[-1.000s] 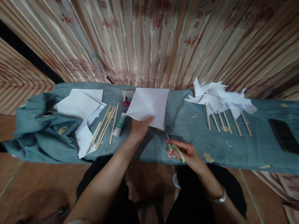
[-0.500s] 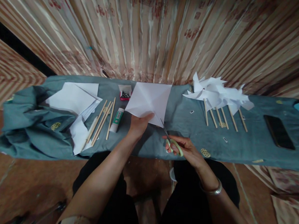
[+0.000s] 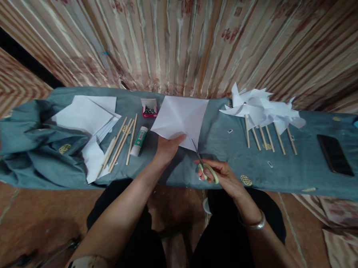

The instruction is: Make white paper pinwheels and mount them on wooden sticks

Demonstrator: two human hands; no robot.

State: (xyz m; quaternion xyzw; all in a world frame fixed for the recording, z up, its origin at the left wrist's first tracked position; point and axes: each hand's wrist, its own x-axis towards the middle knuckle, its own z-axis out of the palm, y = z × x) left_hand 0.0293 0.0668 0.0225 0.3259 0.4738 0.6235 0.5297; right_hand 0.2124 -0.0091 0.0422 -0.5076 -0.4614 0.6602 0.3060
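A creased white square of paper point(image 3: 181, 114) is pinched along its near edge by my left hand point(image 3: 168, 146), thumb on top and fingers hidden underneath. In my right hand point(image 3: 217, 171) is a pair of scissors with pale green handles point(image 3: 209, 173). Their blades reach up and left onto the paper's near right corner, with one blade lying over the sheet. Just left of the sheet are a small red and white box of metal pins point(image 3: 149, 111) and a green and white glue stick point(image 3: 139, 141).
Several wooden sticks point(image 3: 120, 145) lie left of the glue stick, beside stacked white paper point(image 3: 84, 115). White paper pinwheels point(image 3: 258, 106) on sticks rest to the right, then a black phone point(image 3: 335, 155). A green-grey cloth point(image 3: 226, 152) covers the table; a striped curtain point(image 3: 183, 42) hangs behind.
The view has shifted slightly. Both hands keep about the same place at the paper, and the scissors stay at its near right corner.
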